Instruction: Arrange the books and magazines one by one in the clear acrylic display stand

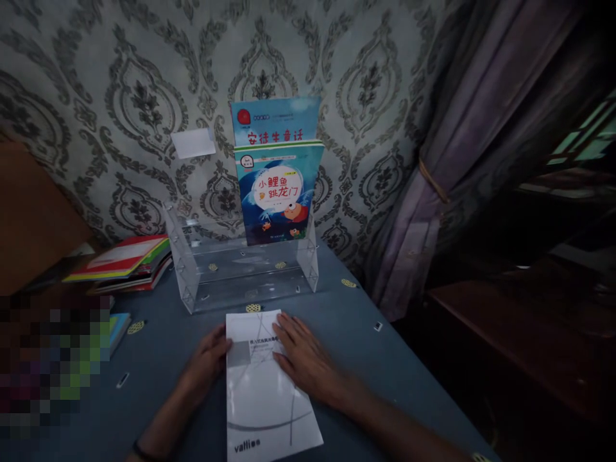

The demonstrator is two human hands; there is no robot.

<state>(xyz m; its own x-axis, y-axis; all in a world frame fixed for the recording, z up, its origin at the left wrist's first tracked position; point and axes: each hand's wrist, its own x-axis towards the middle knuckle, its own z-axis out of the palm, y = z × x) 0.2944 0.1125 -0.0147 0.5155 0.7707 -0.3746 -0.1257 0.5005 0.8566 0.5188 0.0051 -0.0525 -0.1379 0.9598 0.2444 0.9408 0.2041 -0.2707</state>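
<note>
Over the upper right edge of a white booklet [264,410], a right hand [305,359] laid with fingers [289,330] loosely spread, thumb apart on the cover. At the opposite edge, a left hand [205,359] with fingers bent and close together, tips right at the booklet's side; impossible to tell whether pinching it or merely resting against it. On the left wrist, a dark band [142,451].

Between both hands, the booklet, face up on the blue-grey desk [366,385], with printed characters near the top and "valli" legible low down. Just beyond its top edge, a clear tiered book rack [192,285]. Upright in its right half, a fish-illustrated picture book [283,192], and behind it a taller light-blue book [274,115]. Up to the left of these, a small white card [192,142]. Left of the rack, a stack of books [129,256]; nearer, a pixelated patch. At the back, damask-patterned wallpaper [144,109]; to the right, a tied purple curtain [409,237].
</note>
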